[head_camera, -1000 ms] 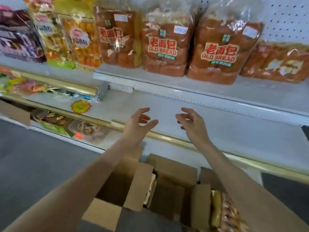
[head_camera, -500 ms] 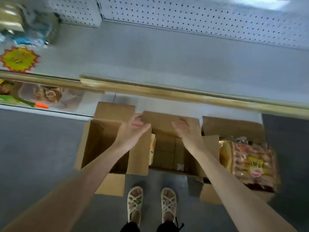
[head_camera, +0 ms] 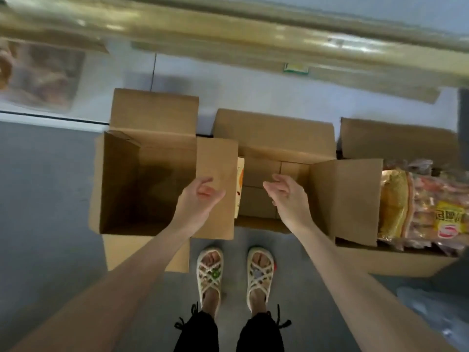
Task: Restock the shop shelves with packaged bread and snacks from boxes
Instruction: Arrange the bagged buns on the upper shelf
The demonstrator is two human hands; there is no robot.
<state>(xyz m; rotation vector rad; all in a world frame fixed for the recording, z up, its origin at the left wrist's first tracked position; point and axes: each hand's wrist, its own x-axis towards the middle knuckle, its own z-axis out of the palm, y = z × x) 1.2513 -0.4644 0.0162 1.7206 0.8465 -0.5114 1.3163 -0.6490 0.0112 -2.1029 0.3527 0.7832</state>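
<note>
Three open cardboard boxes stand on the floor in front of my feet. The left box (head_camera: 121, 179) looks dark and bare inside. In the middle box (head_camera: 269, 153) a yellow-white packet (head_camera: 239, 189) stands on edge against the left wall. The right box (head_camera: 360, 199) holds bagged bread (head_camera: 429, 209) with a yellow label. My left hand (head_camera: 200, 199) hovers over the flap between the left and middle boxes, fingers loosely curled, holding nothing. My right hand (head_camera: 286, 196) hovers over the middle box, fingers relaxed, palm turned inward, holding nothing.
The gold-edged shelf front (head_camera: 228, 26) runs across the top of the view, blurred. A bagged product (head_camera: 43, 72) lies on the lowest shelf at the upper left. Grey floor (head_camera: 45, 199) spreads to the left. A clear plastic bag (head_camera: 436, 316) lies at the lower right.
My view has swung down from the bread shelf to the boxes on the floor. Both hands have dropped from shelf height to just above the boxes, still holding nothing.
</note>
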